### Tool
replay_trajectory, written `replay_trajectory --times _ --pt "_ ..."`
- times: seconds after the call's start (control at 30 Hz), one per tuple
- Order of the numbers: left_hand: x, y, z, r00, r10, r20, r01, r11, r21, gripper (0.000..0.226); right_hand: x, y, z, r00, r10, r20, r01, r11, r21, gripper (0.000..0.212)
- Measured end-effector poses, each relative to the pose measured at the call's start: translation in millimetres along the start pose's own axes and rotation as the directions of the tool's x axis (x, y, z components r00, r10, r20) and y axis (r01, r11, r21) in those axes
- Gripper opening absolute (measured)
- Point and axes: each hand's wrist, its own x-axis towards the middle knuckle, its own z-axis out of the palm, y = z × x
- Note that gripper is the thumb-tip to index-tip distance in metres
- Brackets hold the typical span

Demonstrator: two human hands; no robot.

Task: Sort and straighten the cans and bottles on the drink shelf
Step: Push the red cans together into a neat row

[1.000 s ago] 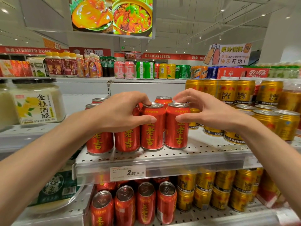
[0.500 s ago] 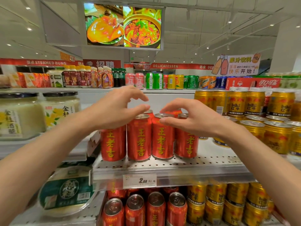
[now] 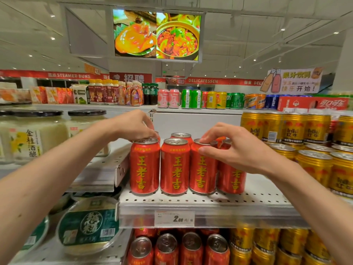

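On the perforated white shelf [image 3: 248, 199], at its front edge, four red cans stood upright in a row, labels facing outward. The left hand [image 3: 133, 125] was arched over the leftmost red can [image 3: 144, 167], fingers curled downward with the tips resting on its rim and lid; whether they gripped the can or a can behind it could not be determined. The second red can [image 3: 175, 167] stood just beside, untouched by either hand. The right hand [image 3: 235, 148] held the third red can [image 3: 202, 169] at its top, thumb pressed against the upper side wall and curled fingertips on the lid rim. This can leaned slightly and touched its neighbours. The fourth red can [image 3: 232, 178] stood partly hidden behind the right wrist. At least one more red can [image 3: 181, 135] stood behind the front row. Gold cans [image 3: 315, 165] were ranked to the right on the same shelf, close to the red row. A price tag [image 3: 174, 219] was fixed to the shelf lip below. Large jars [image 3: 32, 138] occupied the adjoining shelf to the left. Further red and gold cans filled the shelf beneath.
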Motion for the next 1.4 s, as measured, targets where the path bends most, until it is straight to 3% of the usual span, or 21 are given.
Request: replay_trajectory --times 0.37,0.7,0.87,1.03,1.4 --pt "-12 -1 -1 0.998 0.054 -0.027 -0.054 0.998 0.027 0.028 -2 3 2 1.0 -0.003 -0.005 0.003 1.0 0.01 0.049" --pt "-40 -4 17 0.992 0.126 0.033 -0.124 0.992 -0.033 0.071 21 -6 -14 0.996 0.056 0.063 -0.059 0.997 0.041 0.034" --pt "-44 -6 24 0.991 0.125 -0.038 -0.127 0.99 -0.053 0.091 68 -12 -7 0.966 0.101 0.237 -0.109 0.994 0.02 0.019" --pt "-41 -11 28 0.992 0.108 -0.062 -0.112 0.991 -0.073 0.081 95 -4 2 0.929 0.094 0.358 -0.116 0.992 0.041 0.018" --pt "-41 -12 30 0.991 0.116 -0.066 -0.118 0.992 -0.038 0.078 107 -2 16 0.933 0.019 0.36 -0.099 0.974 0.203 0.016"
